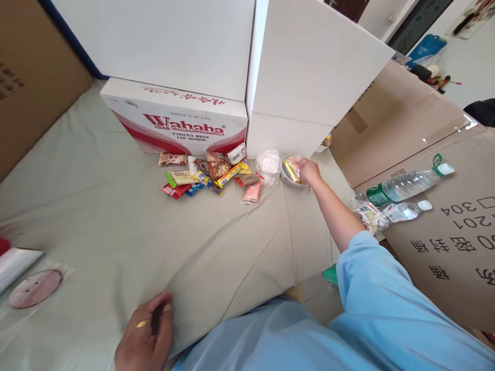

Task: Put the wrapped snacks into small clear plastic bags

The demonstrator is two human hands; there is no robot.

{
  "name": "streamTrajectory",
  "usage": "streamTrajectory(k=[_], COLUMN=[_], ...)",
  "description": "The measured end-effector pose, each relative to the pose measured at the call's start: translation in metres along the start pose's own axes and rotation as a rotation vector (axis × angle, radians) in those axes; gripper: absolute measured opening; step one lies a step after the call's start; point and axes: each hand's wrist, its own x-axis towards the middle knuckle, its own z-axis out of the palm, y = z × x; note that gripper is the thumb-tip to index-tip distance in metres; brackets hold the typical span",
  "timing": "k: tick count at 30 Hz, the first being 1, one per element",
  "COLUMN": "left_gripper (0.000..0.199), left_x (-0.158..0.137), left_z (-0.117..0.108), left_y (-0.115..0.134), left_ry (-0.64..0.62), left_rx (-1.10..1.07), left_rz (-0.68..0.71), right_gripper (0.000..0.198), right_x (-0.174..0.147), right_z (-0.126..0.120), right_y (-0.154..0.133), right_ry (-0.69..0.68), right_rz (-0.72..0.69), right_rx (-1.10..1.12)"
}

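Observation:
My right arm stretches out to a small bowl [294, 183] that holds wrapped snacks. The fingers of my right hand [310, 171] are drawn together over the bowl's right side, and whatever they grip is hidden. Left of the bowl sits a crumpled white plastic bag [268, 164]. Farther left lies a loose pile of wrapped snacks, among them a brown cookie packet [220, 169], a red packet [176, 190] and a pink packet [252, 192]. At the near edge, my left hand [145, 332], wearing a ring, is closed around something dark that I cannot make out.
Behind the snacks stands a Wahaha water carton [185, 123] against white panels [297, 67]. Brown cardboard [402, 129] is on the right, with a green-labelled bottle [406, 187] and a smaller bottle [406, 212]. A pink round item [35, 288] lies at the left.

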Motion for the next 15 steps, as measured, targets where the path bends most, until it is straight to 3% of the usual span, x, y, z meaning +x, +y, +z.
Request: streamTrajectory(k=[3,5,9,12,15], left_gripper=[0.02,0.018,0.02,0.024,0.027], left_x=[0.001,0.003,0.006,0.005,0.004], left_z=[0.012,0.016,0.013,0.011,0.012], left_y=[0.0,0.003,0.008,0.01,0.01], left_ry=[0.132,0.178,0.223,0.252,0.263], left_rx=[0.124,0.184,0.197,0.211,0.222], left_rz=[0.366,0.482,0.54,0.564,0.563], right_gripper=[0.04,0.039,0.042,0.041,0.041], right_x=[-0.016,-0.026,-0.041,-0.055,-0.059], right_z=[0.012,0.008,-0.009,-0.009,0.004], right_y=[-0.015,-0.022,-0.038,-0.06,-0.086], right_ry=[0.017,0.092,0.247,0.115,-0.055], right_rz=[-0.002,-0.009,-0.091,-0.249,-0.298], right_rx=[-0.117,-0.222,-0.285,-0.274,-0.325])
